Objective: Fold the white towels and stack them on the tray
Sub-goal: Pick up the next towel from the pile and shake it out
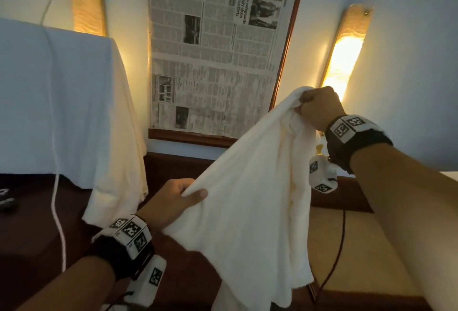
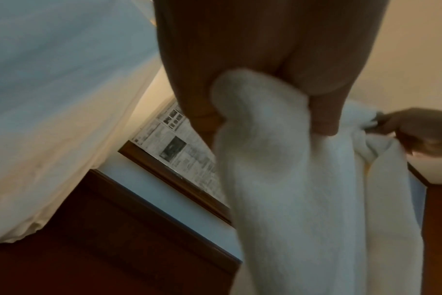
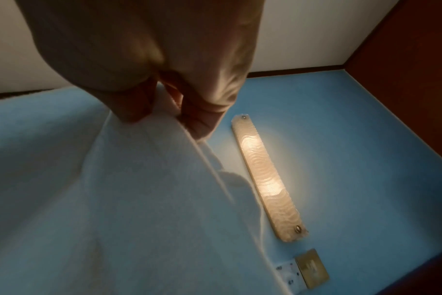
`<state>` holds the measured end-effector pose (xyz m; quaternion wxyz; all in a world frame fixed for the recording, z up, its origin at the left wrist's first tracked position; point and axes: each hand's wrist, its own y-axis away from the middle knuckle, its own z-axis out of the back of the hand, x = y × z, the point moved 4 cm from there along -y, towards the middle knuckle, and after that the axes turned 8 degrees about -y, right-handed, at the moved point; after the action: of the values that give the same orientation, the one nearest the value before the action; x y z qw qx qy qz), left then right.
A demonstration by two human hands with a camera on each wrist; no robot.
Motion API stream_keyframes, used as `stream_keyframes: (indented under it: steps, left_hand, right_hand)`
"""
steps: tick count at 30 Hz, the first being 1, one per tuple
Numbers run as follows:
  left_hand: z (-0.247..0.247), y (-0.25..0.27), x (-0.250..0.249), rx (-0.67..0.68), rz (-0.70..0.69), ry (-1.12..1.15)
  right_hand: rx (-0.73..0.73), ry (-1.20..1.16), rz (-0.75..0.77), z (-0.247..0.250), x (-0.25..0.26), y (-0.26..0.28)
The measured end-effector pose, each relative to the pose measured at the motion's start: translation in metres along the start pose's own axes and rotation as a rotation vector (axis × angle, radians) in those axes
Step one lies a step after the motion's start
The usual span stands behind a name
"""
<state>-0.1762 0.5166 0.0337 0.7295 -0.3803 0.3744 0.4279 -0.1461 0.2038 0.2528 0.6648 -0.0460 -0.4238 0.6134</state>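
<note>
A white towel hangs in the air in front of me, held by both hands. My left hand pinches its lower left edge between thumb and fingers, seen close in the left wrist view as the towel bunched under my left hand. Higher and to the right, my right hand grips the upper corner in a fist. In the right wrist view my right hand pinches the towel hem. No tray is in view.
A white cloth drapes over something at the left, above a dark wooden surface with a white cord. A framed newspaper hangs on the wall between two lit wall lamps. A black cable crosses a tan surface at the right.
</note>
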Motion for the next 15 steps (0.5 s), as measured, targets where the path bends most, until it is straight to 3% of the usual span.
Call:
stream_keyframes:
  steps: [4,8,12,15]
  left_hand:
    - [0.020,0.011,0.009,0.002,-0.039,-0.224]
    - [0.034,0.025,0.022,-0.046,0.029,-0.274]
    - [0.037,0.040,0.037,-0.003,0.060,-0.683]
    - [0.044,0.046,0.047,-0.143,0.105,-0.540]
  right_hand:
    - [0.023,0.039,-0.090,-0.006,-0.016,-0.002]
    - [0.014,0.074,-0.195,-0.010,-0.022,-0.003]
    - [0.021,0.107,-0.182,-0.012,-0.023,-0.003]
    - [0.073,0.108,-0.147,-0.012,-0.021,0.000]
